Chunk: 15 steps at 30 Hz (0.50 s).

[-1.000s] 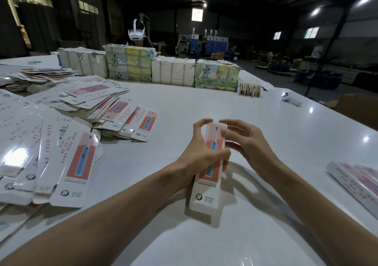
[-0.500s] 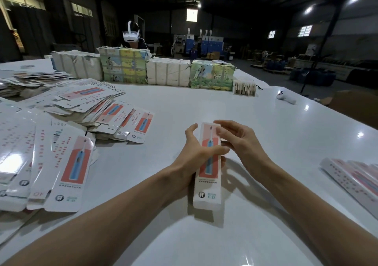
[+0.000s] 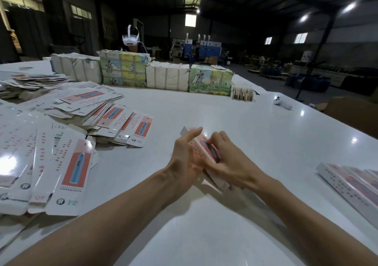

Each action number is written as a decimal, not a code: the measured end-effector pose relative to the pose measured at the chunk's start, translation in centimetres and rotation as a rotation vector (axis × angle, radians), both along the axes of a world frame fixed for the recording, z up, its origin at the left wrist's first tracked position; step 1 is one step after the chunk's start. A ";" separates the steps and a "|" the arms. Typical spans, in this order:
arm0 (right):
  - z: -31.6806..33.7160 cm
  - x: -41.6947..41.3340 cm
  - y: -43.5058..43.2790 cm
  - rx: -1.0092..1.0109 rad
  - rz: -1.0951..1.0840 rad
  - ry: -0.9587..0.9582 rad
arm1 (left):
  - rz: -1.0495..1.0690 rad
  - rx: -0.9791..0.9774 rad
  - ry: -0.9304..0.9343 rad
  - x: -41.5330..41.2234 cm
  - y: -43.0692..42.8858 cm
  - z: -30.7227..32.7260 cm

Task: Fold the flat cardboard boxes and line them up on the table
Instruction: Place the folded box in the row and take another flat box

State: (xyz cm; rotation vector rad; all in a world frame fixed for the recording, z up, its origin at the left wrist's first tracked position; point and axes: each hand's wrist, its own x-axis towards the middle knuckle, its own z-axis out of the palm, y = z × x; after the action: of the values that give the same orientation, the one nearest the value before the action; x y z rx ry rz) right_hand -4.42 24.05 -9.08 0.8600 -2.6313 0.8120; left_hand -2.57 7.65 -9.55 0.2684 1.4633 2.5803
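A long white and red toothbrush box (image 3: 199,151) is held tilted over the middle of the white table (image 3: 255,134), between both hands. My left hand (image 3: 185,159) holds its left side, fingers stretched along it. My right hand (image 3: 227,159) grips it from the right, fingers curled over the top face. An end flap sticks out at the far end. Flat unfolded boxes (image 3: 69,165) lie spread and heaped at the left. Folded boxes (image 3: 351,186) lie in a row at the right edge.
Bundled packs of printed card (image 3: 124,69) and white stacks (image 3: 167,77) line the table's far side, with a person in a white headset behind them. A small white controller (image 3: 283,103) lies far right. A brown carton (image 3: 351,114) stands beyond the table's right edge.
The box has turned from lying face up to tilted on its long edge, its printed side now facing left. Both hands shifted round it; the right hand now lies over its top face.
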 end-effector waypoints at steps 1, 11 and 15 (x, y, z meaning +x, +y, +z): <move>0.2 0.1 -0.1 0.093 -0.020 0.042 | -0.002 0.003 0.007 -0.1 0.0 0.0; 1.0 4.3 4.3 0.049 -0.281 0.112 | -0.042 -0.558 0.257 -0.7 1.1 -1.4; 0.9 7.1 9.4 0.092 -0.471 0.093 | 0.123 -1.138 0.669 -0.9 0.3 -2.7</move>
State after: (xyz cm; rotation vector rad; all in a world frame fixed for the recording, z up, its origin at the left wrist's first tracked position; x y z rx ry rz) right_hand 2.73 33.48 -8.17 0.2616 -2.6405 0.5163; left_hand -3.49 7.96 -12.30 0.8928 2.9093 1.3301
